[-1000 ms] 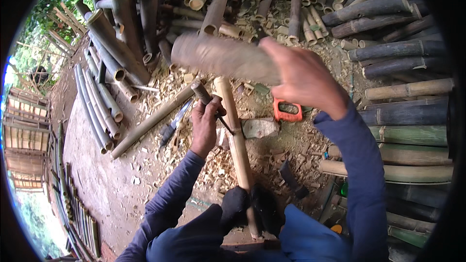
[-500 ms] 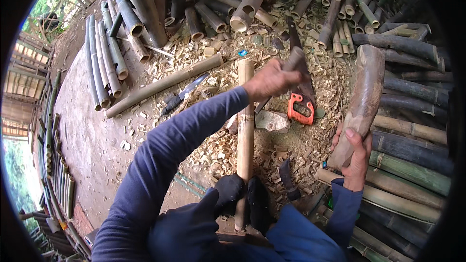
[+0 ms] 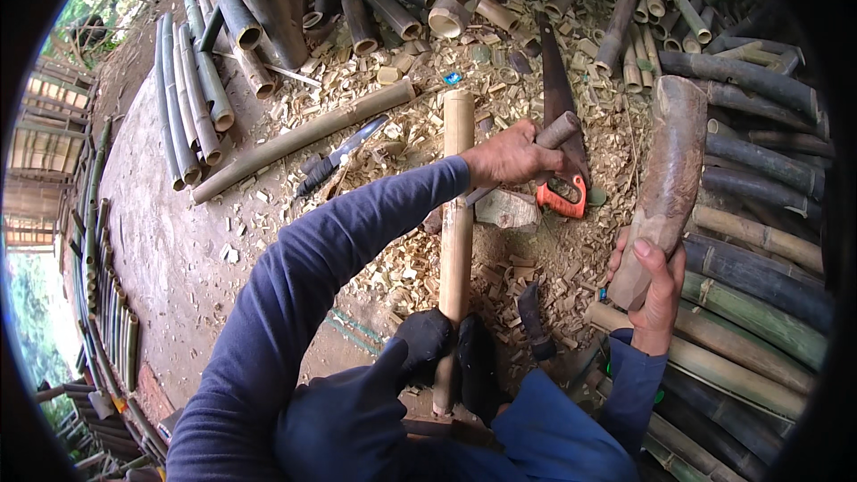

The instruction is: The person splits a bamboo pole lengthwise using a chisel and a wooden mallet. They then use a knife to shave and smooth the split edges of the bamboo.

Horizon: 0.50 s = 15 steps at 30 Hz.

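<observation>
My left hand is closed around the wooden handle of a chisel-like tool, whose narrow metal blade slants down to the right side of a pale bamboo pole. The blade's tip is hard to make out there. That pole stretches away from me, its near end between my two dark-covered feet. On the right, my right hand grips the narrow end of a thick wooden club, held up and apart from the pole. Just beyond my left hand lies a handsaw with an orange handle.
A pale wood block sits beside the pole among bamboo chips. Left of it lie a dark-handled knife and a long bamboo pole. A small dark-handled tool rests near my right foot. Bamboo stacks line the right and far side.
My left hand has come lower and nearer along the pole, and the tool's handle has tipped down. The club in my right hand has barely moved. The whole view has shifted slightly.
</observation>
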{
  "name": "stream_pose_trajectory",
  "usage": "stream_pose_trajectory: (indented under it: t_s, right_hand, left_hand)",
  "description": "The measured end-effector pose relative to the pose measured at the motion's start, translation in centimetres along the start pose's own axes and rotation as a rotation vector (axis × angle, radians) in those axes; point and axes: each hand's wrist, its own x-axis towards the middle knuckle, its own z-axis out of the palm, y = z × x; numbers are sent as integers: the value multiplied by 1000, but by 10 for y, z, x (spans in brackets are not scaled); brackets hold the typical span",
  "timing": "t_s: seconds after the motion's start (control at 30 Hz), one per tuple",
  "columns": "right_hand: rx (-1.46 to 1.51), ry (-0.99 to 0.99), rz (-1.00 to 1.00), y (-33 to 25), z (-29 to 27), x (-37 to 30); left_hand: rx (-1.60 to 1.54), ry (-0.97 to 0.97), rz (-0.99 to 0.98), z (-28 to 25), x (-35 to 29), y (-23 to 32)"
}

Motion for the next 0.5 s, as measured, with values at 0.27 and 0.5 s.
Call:
stream_pose_trajectory:
  t_s: [0.27, 0.5]
  right_hand:
    - [-25, -19, -6, 3, -1, 0]
    - [-22, -30, 22, 4, -5, 1]
  left_hand:
    - [98, 85, -127, 3, 8, -21]
    - [-30, 35, -138, 5, 10, -18]
